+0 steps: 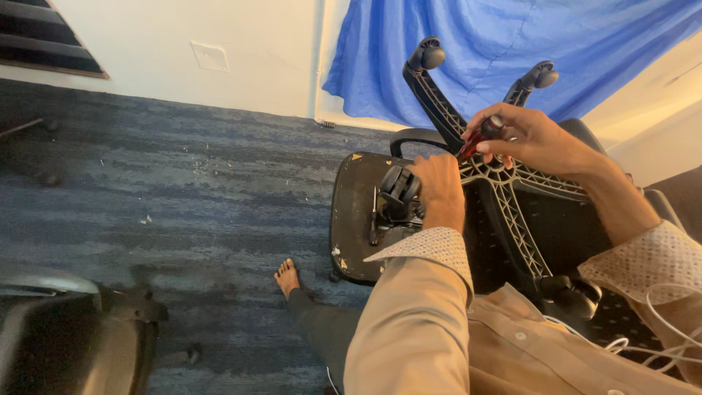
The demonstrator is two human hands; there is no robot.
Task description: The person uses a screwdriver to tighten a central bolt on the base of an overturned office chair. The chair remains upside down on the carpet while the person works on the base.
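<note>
Sitting over an upturned office chair [409,212], the person shows tan sleeves at the bottom edge of the view, with a bare foot [287,278] on the blue-grey carpet [183,190] just left of the chair's seat.

The left hand [441,183] reaches forward over the underside of the seat, its back toward the camera. Its fingers curl down around the middle of the chair base [512,197], close beside a black wheel [398,189]; what they grip is hidden by the hand itself.

Slightly farther on and to the right, the right hand [530,137] is closed in a pinch around the handle of a red-and-black screwdriver [477,139]. The tool slants down and to the left, its tip meeting the hub where the spokes of the base come together, right next to the left hand's knuckles.

Two spokes rise beyond the hands, each ending in a wheel. Another wheel lies near the right sleeve at the lower right.

Behind the chair hangs a blue cloth [512,44] against a pale wall [219,51]. Part of another chair [66,329] fills the lower left corner.
</note>
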